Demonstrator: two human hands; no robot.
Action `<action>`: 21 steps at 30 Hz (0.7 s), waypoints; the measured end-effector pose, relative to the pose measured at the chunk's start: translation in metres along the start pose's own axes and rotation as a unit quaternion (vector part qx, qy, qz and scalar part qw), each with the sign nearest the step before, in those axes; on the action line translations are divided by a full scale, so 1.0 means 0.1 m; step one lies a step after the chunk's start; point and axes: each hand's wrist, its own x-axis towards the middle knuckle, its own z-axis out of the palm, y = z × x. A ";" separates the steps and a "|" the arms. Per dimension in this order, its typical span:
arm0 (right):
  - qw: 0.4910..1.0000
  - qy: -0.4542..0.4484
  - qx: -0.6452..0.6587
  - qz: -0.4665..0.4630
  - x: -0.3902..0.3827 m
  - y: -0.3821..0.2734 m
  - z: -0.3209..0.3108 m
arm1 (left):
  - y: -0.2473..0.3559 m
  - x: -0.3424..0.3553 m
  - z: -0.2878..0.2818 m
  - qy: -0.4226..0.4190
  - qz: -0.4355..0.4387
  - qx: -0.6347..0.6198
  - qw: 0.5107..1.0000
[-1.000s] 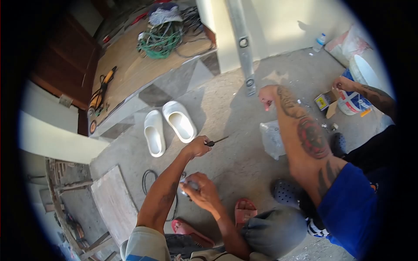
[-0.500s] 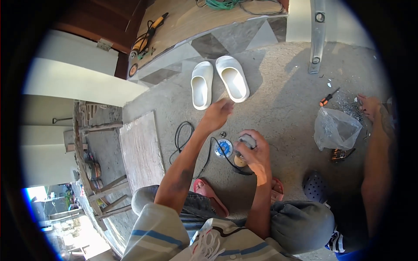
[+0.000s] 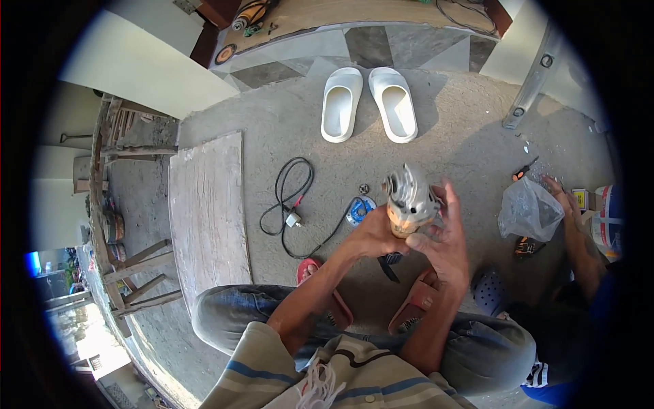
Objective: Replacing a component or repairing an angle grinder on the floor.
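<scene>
Between my hands, above the ground, is an angle grinder (image 3: 411,198) with a silver gear head and an orange-yellow body, its head pointing up and away. My left hand (image 3: 373,235) wraps round the left side of the body. My right hand (image 3: 444,249) holds the right side, thumb against the body and fingers behind the head; their tips are partly hidden. Beyond my left hand lies a blue-and-white disc (image 3: 360,210), partly covered by the hand. A small round metal nut (image 3: 364,188) rests just past it. A black cord (image 3: 281,184) loops leftward, near a pale plug (image 3: 293,220).
White slippers (image 3: 338,105) stand ahead, before a tiled step. A worn board (image 3: 211,211) lies left. At right are a clear plastic bag (image 3: 528,211), a screwdriver (image 3: 523,169), a spirit level (image 3: 531,82), a white bucket (image 3: 606,218) and another person's hand (image 3: 558,194).
My left hand has come back from near the slippers and taken hold of the grinder. The grinder has been raised and turned head up. The view has shifted.
</scene>
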 end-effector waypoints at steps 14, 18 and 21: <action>0.937 0.314 0.149 -0.043 0.18 0.16 -0.05 | 0.40 -0.62 -0.38 -0.139 -0.188 0.388 0.891; 0.873 0.426 0.166 -0.170 0.25 0.20 -0.10 | -0.02 -1.07 -0.24 -0.110 -0.159 0.349 0.917; 0.868 0.367 0.326 -0.077 0.23 0.17 -0.25 | -0.45 -1.03 -0.19 -0.213 -0.278 0.235 0.907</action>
